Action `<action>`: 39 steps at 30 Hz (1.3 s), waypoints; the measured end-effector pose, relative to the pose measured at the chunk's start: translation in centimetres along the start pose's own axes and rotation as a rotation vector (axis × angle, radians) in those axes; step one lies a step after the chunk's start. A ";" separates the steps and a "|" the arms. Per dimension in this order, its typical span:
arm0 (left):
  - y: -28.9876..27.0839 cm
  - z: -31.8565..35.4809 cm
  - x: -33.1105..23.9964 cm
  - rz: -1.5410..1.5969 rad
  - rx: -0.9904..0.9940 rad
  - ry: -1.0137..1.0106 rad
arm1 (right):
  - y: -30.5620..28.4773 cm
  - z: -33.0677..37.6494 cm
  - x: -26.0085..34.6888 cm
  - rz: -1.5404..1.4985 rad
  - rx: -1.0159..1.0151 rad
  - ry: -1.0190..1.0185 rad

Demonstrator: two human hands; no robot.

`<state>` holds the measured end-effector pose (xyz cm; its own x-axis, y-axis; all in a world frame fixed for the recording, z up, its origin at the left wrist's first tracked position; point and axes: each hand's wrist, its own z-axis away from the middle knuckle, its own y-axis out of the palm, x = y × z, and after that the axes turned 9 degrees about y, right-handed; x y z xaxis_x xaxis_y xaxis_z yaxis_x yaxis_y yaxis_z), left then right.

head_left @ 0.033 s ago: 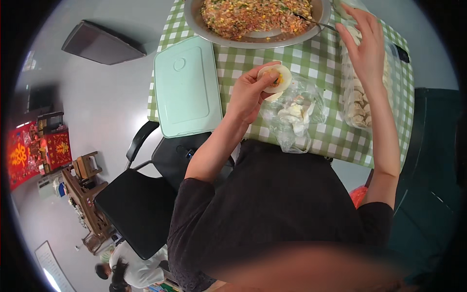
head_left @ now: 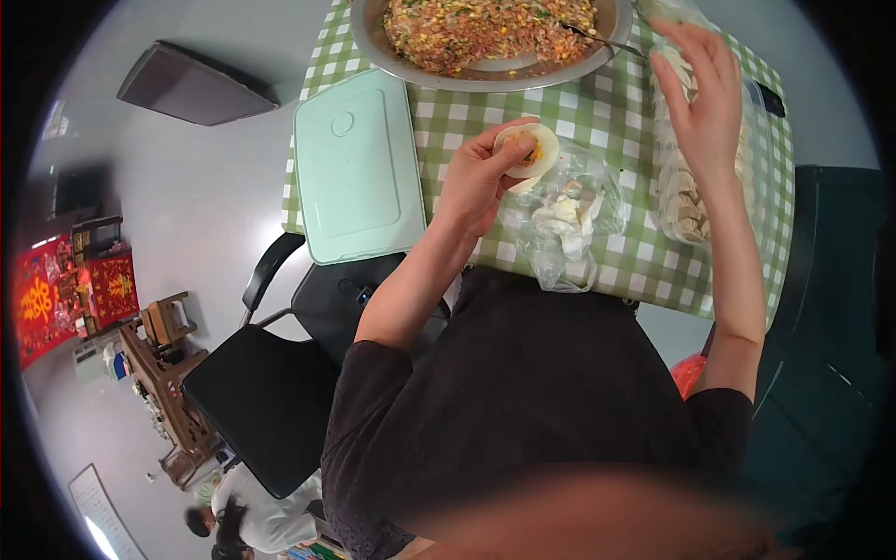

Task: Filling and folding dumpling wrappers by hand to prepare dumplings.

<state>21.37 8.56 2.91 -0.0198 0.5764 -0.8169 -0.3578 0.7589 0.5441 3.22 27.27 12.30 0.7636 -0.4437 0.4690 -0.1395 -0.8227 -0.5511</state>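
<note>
Dumpling wrapper (head_left: 528, 151), round and pale with a dab of filling, rests cupped in the left hand (head_left: 481, 182) above the green checked counter (head_left: 611, 112). Right hand (head_left: 707, 103) hovers open, fingers spread, over a clear tray of folded dumplings (head_left: 681, 201). Just beside the wrapper lie a crumpled plastic bag of wrappers (head_left: 565, 219), a large metal filling bowl (head_left: 485, 37) and a mint-green lid (head_left: 355, 168).

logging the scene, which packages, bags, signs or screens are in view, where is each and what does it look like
Clear plastic bag: on the checked table beside the left hand, crumpled, with pale wrappers inside.
Clear plastic container: table's right side under the right hand, holding pale dumplings.
Mint-green lid: table's left edge, flat rounded rectangle.
Red hangings: far left, red with gold marks.
</note>
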 end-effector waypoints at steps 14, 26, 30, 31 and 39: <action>2.2 0.4 2.9 -0.116 0.070 -0.001 | 0.5 11.6 2.7 -0.403 0.457 0.572; 3.7 0.8 3.2 -0.119 0.155 -0.077 | 0.7 14.3 1.3 -0.695 0.488 0.928; 3.4 0.6 4.2 -0.231 0.173 -0.036 | 0.3 14.4 1.9 -0.692 0.490 0.957; 3.4 0.6 4.2 -0.251 0.168 -0.036 | 0.2 14.5 2.0 -0.684 0.473 0.946; 3.8 0.3 4.3 -0.223 0.182 -0.032 | -0.1 14.7 1.5 -0.653 0.425 0.957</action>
<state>20.18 13.98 1.53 0.0711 0.3967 -0.9152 -0.1769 0.9080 0.3798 13.66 31.93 2.91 -0.1807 -0.2217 0.9582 0.4472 -0.8862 -0.1207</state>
